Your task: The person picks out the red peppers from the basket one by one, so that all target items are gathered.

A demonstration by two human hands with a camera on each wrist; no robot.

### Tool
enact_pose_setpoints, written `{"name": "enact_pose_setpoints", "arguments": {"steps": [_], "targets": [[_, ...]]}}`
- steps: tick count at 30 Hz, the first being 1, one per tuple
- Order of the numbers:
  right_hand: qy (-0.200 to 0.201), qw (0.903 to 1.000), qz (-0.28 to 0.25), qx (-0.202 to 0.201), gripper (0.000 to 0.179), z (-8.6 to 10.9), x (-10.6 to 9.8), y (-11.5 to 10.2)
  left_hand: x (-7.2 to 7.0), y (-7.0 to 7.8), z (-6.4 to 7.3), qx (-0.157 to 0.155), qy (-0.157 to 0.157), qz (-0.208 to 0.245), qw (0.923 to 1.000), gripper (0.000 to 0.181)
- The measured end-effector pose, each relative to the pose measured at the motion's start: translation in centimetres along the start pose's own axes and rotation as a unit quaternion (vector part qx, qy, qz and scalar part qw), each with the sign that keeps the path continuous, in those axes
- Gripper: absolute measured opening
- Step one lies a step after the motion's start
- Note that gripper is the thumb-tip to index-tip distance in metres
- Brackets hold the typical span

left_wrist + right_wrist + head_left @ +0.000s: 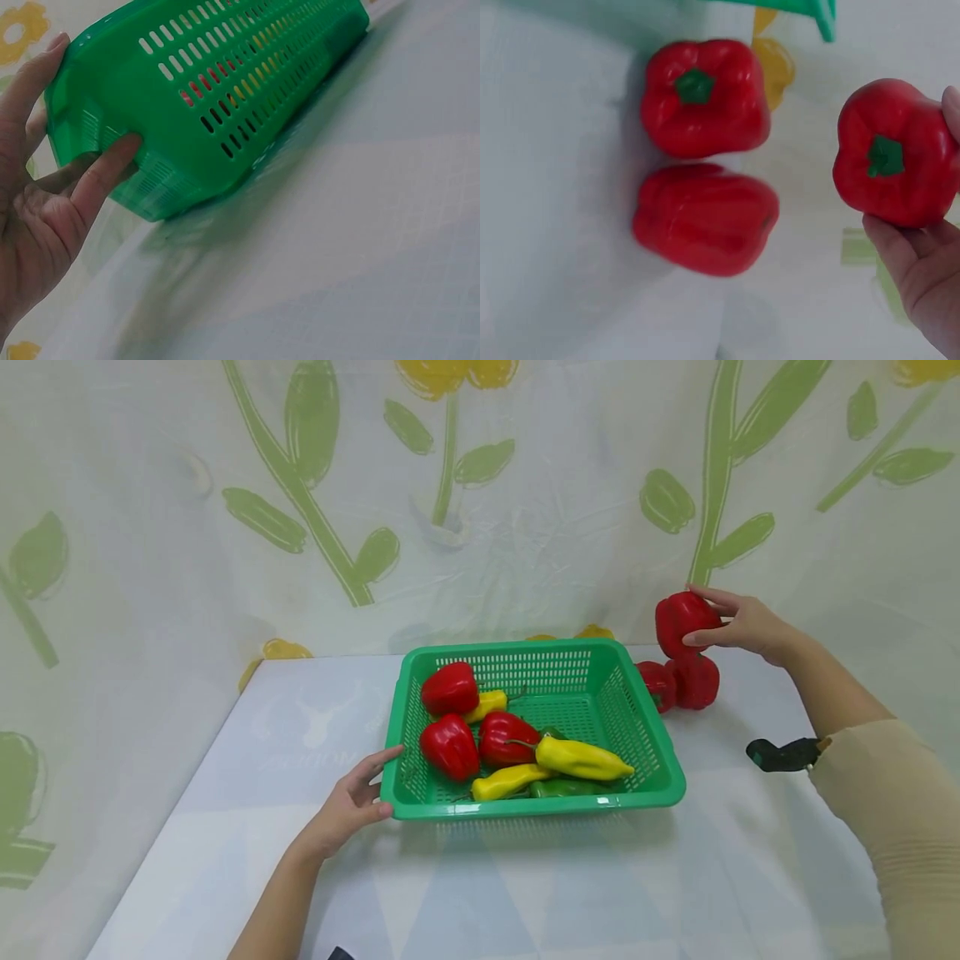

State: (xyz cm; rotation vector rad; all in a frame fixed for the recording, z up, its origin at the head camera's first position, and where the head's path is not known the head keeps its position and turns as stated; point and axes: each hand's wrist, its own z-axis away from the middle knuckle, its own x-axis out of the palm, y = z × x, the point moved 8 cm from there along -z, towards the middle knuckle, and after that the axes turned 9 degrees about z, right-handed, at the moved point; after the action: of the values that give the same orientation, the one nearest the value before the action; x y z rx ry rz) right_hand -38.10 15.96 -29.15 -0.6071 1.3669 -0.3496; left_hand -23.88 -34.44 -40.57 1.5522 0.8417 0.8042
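A green plastic basket [536, 812] stands on the table holding red bell peppers [450, 747], yellow peppers [583, 759] and green peppers [566, 787]. My left hand [347, 806] touches the basket's left end, fingers spread and fairly straight against its outer wall [105, 67]. At the back right, my right hand [750, 627] grips a red bell pepper [892, 150] between thumb and fingers, its green stem showing in the right wrist view. Below that pepper, two more red bell peppers [705, 97] sit side by side on the table, close to the basket's right end.
The white table [480, 893] has a faint pale blue pattern. Behind it hangs a light curtain [540, 552] printed with green leaves and yellow flowers. A black device [783, 755] is strapped at the right wrist, by the beige sleeve [885, 802].
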Motion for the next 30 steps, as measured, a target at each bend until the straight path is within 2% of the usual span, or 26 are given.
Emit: {"name": "enact_pose_setpoints", "arguments": {"steps": [7,14,17,30], "targets": [[0.012,0.9997,0.011,0.018,0.096,0.5,-0.5,2.4,-0.1,-0.1,0.1,-0.001,0.005,0.000,1.0000,0.068],[0.019,0.9992,0.007,0.036,0.098,1.7,-0.9,4.8,0.0,0.0,0.2,0.007,-0.007,0.016,0.9998,0.067],[0.019,0.9990,0.005,0.041,0.099,2.3,-1.0,5.8,0.1,0.0,0.2,0.012,-0.011,0.022,0.9996,0.066],[0.019,0.9966,0.037,0.071,0.104,3.6,-0.5,9.7,0.2,-0.2,0.1,0.003,-0.004,0.024,0.9997,0.070]]}}
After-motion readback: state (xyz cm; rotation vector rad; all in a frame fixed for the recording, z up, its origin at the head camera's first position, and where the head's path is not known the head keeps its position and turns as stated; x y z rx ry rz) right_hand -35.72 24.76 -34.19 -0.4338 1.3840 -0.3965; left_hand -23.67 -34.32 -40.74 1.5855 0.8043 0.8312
